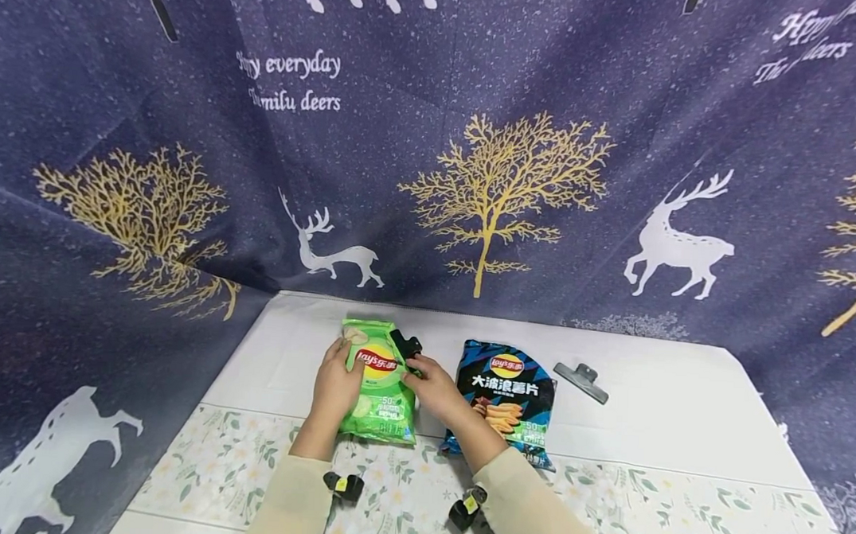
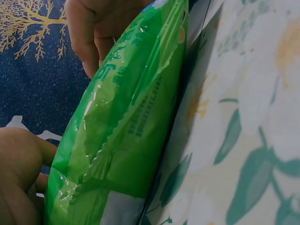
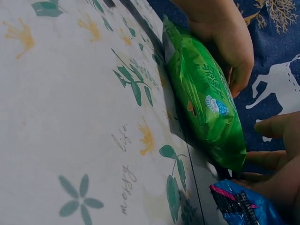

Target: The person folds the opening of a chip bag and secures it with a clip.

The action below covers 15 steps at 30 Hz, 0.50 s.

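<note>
glossy plastic film on the green bag (image 1: pixel 381 391) and blue bag (image 1: pixel 506 399), matt cloth backdrop (image 1: pixel 375 161)

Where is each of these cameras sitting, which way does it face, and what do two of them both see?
Head: worn on the head, facing forward and down at the table and deer-print cloth; left hand, right hand and sleeves show.
Left wrist: on that wrist, facing the green chip bag, deer-print cloth behind; both hands partly show.
Right wrist: on that wrist, facing the green chip bag and part of the blue bag; both hands partly show.
Both wrist views share the green chip bag, table and deer-print cloth.
</note>
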{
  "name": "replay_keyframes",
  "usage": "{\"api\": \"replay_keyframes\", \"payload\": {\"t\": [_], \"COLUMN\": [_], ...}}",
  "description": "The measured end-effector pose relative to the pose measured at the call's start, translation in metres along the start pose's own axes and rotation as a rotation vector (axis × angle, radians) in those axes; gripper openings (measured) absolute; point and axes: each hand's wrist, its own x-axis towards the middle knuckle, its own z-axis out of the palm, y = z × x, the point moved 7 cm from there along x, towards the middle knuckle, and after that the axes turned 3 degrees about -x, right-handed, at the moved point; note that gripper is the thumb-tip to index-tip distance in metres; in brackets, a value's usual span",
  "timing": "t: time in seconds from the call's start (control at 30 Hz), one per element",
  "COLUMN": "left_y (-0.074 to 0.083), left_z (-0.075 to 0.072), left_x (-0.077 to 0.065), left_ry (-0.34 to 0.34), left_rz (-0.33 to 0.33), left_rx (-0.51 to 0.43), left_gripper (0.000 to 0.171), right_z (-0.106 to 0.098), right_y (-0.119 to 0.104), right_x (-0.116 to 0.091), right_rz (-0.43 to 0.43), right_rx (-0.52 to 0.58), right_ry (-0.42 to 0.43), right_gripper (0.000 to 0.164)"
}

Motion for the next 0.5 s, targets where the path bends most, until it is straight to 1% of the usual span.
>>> {"api": "replay_keyframes", "payload": {"t": [0.2, 0.5], "left_y": [0.0013, 0.0008], "left_z": [0.0004, 0.0012], "left_x": [-0.0007, -0.0006], "left_ry": [0.003, 0.009], "left_rz": [-0.001, 0.0], "left_rx": [0.008, 0.001], "left_gripper": [0.06, 0.06], "right_z": [0.0004, 0.0006], "right_y": [0.0004, -0.0009], "right_x": [-0.0003, -0.0025], "right_rz": [-0.009, -0.001], "right_rx": [-0.014, 0.016], "right_ry": [-0.004, -0.032], "right_gripper": [0.049, 0.049]}}
